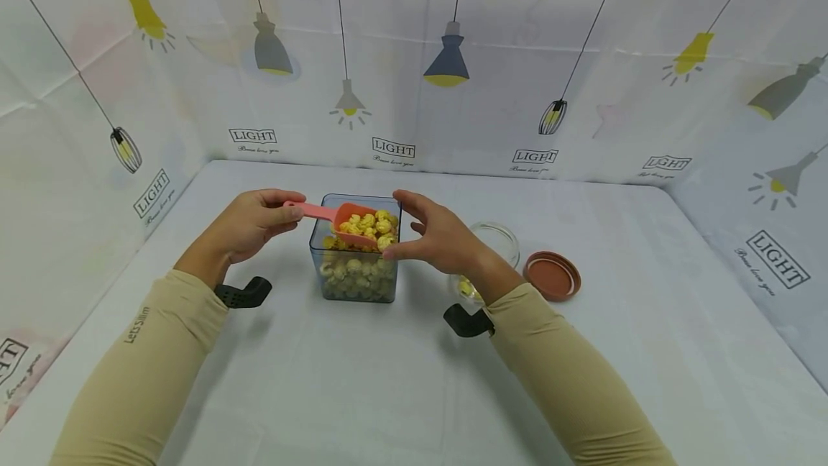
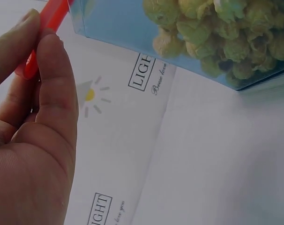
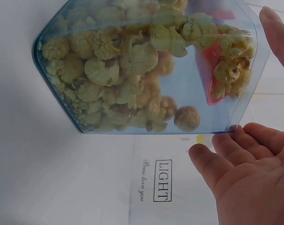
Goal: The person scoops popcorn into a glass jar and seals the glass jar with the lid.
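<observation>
A pink scoop (image 1: 338, 217) heaped with yellow popcorn (image 1: 367, 224) is tilted inside the mouth of a clear bluish square container (image 1: 391, 286). My left hand (image 1: 254, 224) pinches the end of its handle between thumb and fingers, left of the container. More popcorn (image 3: 104, 70) fills much of the container, and the scoop's red edge (image 3: 210, 89) shows through its wall in the right wrist view. At the container's upper right side, my right hand (image 1: 443, 236) spreads thumb and fingers about the rim, with fingertips (image 3: 225, 140) right at the wall.
Behind my right wrist is a round clear glass jar (image 1: 501, 230) with some yellow popcorn (image 1: 467, 289) low in it, partly hidden by the arm. A round brown lid (image 1: 552, 275) lies to its right on the white tabletop (image 1: 362, 380). A patterned white cloth stands around the back.
</observation>
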`<state>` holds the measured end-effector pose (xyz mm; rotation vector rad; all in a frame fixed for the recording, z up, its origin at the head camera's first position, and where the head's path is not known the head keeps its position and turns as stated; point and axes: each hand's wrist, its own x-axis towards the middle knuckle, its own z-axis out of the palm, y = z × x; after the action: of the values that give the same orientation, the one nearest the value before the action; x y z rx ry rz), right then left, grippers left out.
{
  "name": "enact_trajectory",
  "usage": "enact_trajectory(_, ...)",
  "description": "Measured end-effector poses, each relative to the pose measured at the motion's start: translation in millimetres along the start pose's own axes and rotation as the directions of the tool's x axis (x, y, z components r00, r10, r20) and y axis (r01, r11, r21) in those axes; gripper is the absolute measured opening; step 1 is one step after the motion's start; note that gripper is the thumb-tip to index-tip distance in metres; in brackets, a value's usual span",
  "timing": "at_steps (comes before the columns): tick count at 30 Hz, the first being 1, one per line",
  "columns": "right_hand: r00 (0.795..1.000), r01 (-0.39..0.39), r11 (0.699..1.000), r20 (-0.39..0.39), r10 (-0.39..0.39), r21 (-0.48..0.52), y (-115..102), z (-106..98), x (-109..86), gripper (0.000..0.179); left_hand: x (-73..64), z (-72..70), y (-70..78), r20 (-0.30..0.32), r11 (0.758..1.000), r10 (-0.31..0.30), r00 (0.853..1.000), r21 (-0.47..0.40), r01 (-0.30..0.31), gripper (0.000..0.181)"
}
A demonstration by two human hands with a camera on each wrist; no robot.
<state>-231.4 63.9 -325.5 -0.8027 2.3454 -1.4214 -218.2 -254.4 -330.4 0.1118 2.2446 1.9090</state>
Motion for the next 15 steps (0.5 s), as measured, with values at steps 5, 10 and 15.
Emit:
enact_trajectory(5, 1.0, -0.006, 1.0, -0.002, 0.006, 0.005, -0.5, 0.4, 0.0, 0.097, 0.4, -2.9, -2.8, -0.008, 0.999, 0.0, 1.0, -0.054, -0.001, 0.046)
enact_trajectory(10, 1.0, -0.011, 1.0, -0.006, 0.011, -0.003, -1.7, 0.7, -0.5, 0.095, -0.1, -5.3, -2.6, -0.009, 0.993, 0.016, 1.0, -0.117, -0.017, 0.031)
enact_trajectory(15, 1.0, -0.016, 1.0, -0.004, 0.016, -0.012, -2.3, 0.9, -1.1, 0.095, -1.4, -5.5, -1.1, -0.014, 0.986, 0.028, 1.0, -0.164, -0.03, 0.014)
